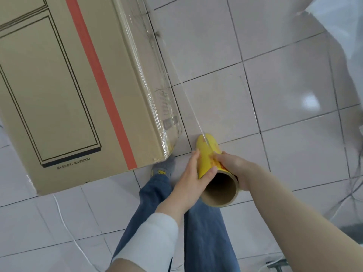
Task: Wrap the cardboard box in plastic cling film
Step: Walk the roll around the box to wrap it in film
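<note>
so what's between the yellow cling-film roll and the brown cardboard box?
Head view: a strip of clear film runs from the yellow cling-film roll to the wrapped side of the brown cardboard box, over white floor tile. A grey-socked foot sits near its corner.

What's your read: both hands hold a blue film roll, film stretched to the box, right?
Wrong colour: the head view shows a yellow film roll. The left hand and right hand both hold it, film stretched to the box.

Both hands (212, 171) grip a yellow film roll (211, 154) beside the cardboard box (64, 85).
</note>
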`<action>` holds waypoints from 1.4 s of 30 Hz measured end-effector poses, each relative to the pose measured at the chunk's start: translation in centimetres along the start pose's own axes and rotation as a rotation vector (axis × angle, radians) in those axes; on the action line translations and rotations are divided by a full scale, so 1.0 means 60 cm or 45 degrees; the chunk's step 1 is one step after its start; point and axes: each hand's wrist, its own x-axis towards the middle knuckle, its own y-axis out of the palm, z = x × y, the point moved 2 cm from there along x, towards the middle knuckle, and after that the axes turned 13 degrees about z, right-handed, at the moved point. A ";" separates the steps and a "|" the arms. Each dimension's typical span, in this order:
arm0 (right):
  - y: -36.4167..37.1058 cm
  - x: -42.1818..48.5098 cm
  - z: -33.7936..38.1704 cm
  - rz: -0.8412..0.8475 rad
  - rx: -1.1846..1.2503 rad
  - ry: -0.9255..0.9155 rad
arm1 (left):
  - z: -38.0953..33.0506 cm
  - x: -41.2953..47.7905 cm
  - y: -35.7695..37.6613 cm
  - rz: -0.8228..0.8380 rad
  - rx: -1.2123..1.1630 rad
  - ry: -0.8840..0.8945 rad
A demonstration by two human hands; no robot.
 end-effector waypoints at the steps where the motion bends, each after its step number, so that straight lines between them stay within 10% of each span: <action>1: -0.004 -0.002 -0.004 0.002 0.034 0.003 | -0.005 0.008 -0.007 0.051 0.075 0.015; 9: 0.008 0.001 -0.106 0.029 0.574 -0.090 | 0.046 -0.020 -0.015 0.163 0.109 0.032; 42: 0.191 0.061 -0.227 -0.025 0.393 -0.106 | 0.224 -0.152 -0.026 0.264 0.345 -0.343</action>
